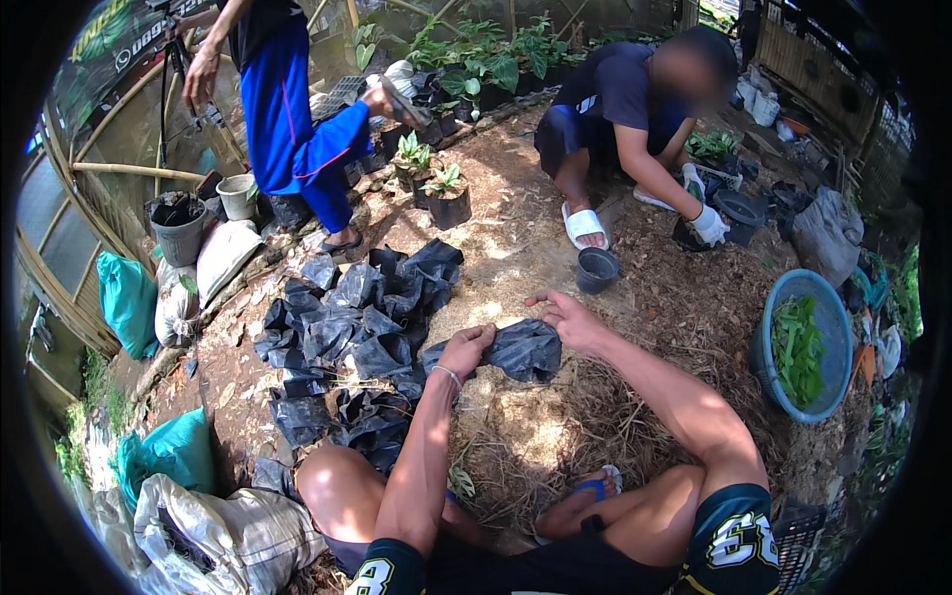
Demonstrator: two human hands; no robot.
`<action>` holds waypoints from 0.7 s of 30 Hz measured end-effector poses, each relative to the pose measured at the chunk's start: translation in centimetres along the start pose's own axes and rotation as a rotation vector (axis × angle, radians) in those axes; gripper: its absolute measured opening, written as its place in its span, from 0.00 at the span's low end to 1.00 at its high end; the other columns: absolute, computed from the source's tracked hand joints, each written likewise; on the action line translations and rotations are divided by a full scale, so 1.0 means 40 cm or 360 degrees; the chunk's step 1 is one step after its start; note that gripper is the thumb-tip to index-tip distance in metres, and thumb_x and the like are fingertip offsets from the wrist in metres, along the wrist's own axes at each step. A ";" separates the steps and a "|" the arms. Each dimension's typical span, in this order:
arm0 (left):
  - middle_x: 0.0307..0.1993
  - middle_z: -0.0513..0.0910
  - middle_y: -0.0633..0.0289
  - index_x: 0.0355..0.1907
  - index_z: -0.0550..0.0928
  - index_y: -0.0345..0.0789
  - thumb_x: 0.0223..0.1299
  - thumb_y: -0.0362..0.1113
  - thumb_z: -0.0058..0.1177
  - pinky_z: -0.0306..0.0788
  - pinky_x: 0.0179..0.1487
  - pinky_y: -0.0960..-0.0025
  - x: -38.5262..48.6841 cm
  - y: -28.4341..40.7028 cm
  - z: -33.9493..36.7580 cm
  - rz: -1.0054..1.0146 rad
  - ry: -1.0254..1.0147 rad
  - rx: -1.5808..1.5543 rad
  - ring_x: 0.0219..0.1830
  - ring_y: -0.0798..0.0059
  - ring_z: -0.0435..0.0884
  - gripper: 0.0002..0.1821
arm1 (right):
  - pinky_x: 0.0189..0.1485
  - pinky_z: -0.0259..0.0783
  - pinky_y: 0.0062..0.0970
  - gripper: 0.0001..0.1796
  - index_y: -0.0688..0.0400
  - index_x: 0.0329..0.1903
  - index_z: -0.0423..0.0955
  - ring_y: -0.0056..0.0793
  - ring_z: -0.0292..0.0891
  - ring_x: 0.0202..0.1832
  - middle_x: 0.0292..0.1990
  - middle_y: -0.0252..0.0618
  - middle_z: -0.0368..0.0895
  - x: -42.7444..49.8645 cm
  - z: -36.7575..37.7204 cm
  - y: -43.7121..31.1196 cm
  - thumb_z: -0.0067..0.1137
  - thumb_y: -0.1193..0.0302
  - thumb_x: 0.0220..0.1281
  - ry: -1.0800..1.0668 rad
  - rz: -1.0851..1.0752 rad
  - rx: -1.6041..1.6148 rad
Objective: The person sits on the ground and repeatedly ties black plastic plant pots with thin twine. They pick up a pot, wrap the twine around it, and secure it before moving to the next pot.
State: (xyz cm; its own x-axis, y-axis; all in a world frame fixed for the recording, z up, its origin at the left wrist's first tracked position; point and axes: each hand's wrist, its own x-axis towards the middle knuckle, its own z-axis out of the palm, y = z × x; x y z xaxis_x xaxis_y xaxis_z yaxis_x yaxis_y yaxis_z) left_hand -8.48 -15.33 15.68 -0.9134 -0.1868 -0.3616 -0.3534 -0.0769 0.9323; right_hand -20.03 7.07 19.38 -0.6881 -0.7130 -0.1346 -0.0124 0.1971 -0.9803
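A black plastic grow bag is stretched out in front of me above the straw-strewn ground. My left hand pinches its left end between thumb and fingers. At the bag's right end is my right hand, its index finger pointing out to the left; whether its other fingers grip the plastic cannot be told. To the left of my hands lies a wide heap of black grow bags, crumpled and partly standing. Beyond my right hand a small black plastic pot stands upright on the soil.
A co-worker in white gloves squats ahead, handling a dark pot. Another person in blue trousers stands at the upper left. A blue basin with green leaves is at right. Teal sacks and a white woven sack lie at left.
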 end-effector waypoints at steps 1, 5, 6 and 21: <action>0.49 0.87 0.61 0.57 0.84 0.29 0.76 0.42 0.55 0.79 0.48 0.67 -0.003 0.010 0.015 0.0210 0.0083 0.0223 0.44 0.75 0.84 0.19 | 0.48 0.65 0.18 0.24 0.55 0.64 0.71 0.19 0.70 0.40 0.39 0.33 0.76 -0.003 -0.004 -0.002 0.43 0.89 0.73 -0.0043 0.0016 -0.0115; 0.45 0.90 0.62 0.60 0.84 0.30 0.68 0.45 0.67 0.78 0.44 0.69 -0.013 0.036 0.079 0.0802 0.0089 0.0650 0.37 0.78 0.83 0.25 | 0.50 0.68 0.23 0.23 0.58 0.64 0.74 0.23 0.73 0.41 0.36 0.34 0.75 -0.012 0.005 -0.024 0.45 0.87 0.71 -0.0087 -0.0129 -0.0423; 0.37 0.90 0.61 0.55 0.86 0.30 0.67 0.41 0.68 0.78 0.43 0.68 -0.016 0.038 0.086 0.0598 -0.0095 0.0554 0.33 0.76 0.83 0.21 | 0.57 0.73 0.30 0.20 0.58 0.64 0.74 0.33 0.80 0.49 0.41 0.43 0.80 -0.014 0.013 -0.031 0.50 0.81 0.73 -0.0078 -0.0227 -0.0497; 0.36 0.86 0.60 0.48 0.85 0.27 0.69 0.41 0.66 0.75 0.46 0.70 0.009 -0.047 0.115 0.0462 0.0832 0.0189 0.39 0.76 0.81 0.17 | 0.49 0.81 0.36 0.18 0.66 0.52 0.85 0.38 0.87 0.41 0.41 0.52 0.90 -0.018 0.094 0.007 0.72 0.70 0.63 0.0552 -0.0308 -0.0735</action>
State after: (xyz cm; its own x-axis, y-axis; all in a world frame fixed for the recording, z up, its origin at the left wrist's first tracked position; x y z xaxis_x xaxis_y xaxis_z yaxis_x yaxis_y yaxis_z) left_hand -9.06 -10.76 13.82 -0.7664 -0.6421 -0.0190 -0.1527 0.1533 0.9763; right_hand -16.82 5.10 18.67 -0.8370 -0.5198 0.1707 -0.4210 0.4126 -0.8078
